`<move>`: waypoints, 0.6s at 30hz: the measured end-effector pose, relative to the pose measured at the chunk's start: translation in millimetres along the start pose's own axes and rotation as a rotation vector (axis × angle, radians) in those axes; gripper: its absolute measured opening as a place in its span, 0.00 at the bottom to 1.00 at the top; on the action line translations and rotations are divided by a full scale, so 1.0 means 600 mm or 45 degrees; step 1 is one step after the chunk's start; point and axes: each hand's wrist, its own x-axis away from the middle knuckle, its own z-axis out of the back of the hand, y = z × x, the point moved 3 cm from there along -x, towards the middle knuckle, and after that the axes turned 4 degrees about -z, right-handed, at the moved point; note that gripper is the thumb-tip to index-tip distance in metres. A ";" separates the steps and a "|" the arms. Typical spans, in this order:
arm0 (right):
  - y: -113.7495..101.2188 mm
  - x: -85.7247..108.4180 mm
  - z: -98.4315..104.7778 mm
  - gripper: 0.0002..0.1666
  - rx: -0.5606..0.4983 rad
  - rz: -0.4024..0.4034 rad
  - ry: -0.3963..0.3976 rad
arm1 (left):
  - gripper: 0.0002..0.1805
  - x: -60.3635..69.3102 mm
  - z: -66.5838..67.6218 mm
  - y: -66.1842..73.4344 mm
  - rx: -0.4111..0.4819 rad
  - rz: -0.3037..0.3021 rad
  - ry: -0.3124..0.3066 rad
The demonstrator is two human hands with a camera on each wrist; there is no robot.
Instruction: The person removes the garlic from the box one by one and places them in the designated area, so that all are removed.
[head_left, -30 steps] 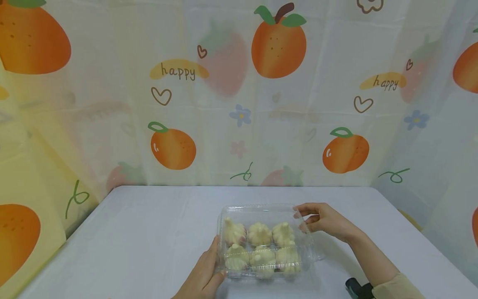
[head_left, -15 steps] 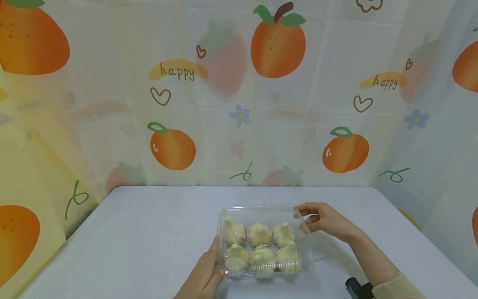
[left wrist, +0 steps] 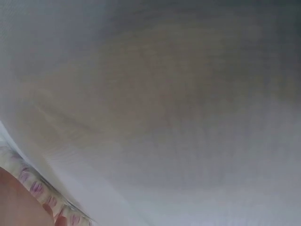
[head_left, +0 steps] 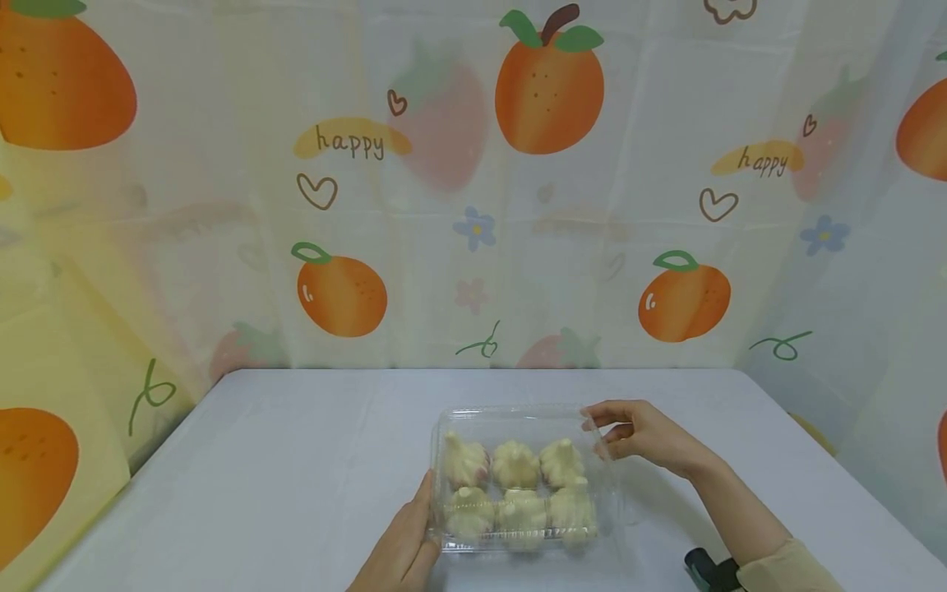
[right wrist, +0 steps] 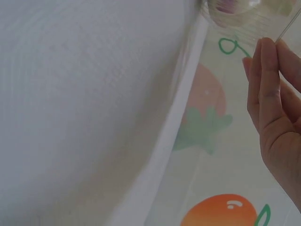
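A clear plastic clamshell box point(head_left: 518, 418) sits low in the middle of the head view, with several pale garlic bulbs point(head_left: 515, 464) inside in two rows. My left hand point(head_left: 399, 538) grips its left side, fingers along the side and thumb near the front corner. At the far right corner my right hand point(head_left: 639, 436) pinches the plastic edge between thumb and fingers, as the right wrist view also shows. In the left wrist view, part of the left hand point(left wrist: 21, 202) lies in the bottom corner, by purple-streaked garlic; most of the hand is outside that view.
A white-covered table point(head_left: 296, 460) lies under the box. A black object point(head_left: 712, 569) is by the right sleeve, partly cut off by the frame's lower edge. Behind the table hangs a fruit-print curtain point(head_left: 444, 271).
The left thumb has slipped slightly down and left at the box's front corner. The front plastic and front-row bulbs look slightly shifted. The right hand stays in place.
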 end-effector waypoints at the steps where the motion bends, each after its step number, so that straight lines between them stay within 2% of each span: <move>1: 0.000 0.000 0.001 0.40 0.005 0.001 0.001 | 0.36 0.000 0.000 0.000 -0.026 -0.025 0.018; 6: 0.002 0.002 0.004 0.40 0.005 0.006 -0.010 | 0.36 0.001 0.000 0.000 -0.140 -0.173 0.131; 9: 0.003 0.004 0.004 0.40 -0.015 0.005 -0.018 | 0.37 0.001 0.000 0.002 -0.149 -0.204 0.165; 12: 0.004 0.004 0.004 0.40 -0.028 0.003 -0.018 | 0.37 0.000 0.002 0.003 -0.130 -0.177 0.142; 18: 0.007 0.001 0.004 0.40 -0.015 -0.004 -0.011 | 0.37 -0.004 0.004 0.005 -0.071 -0.046 0.037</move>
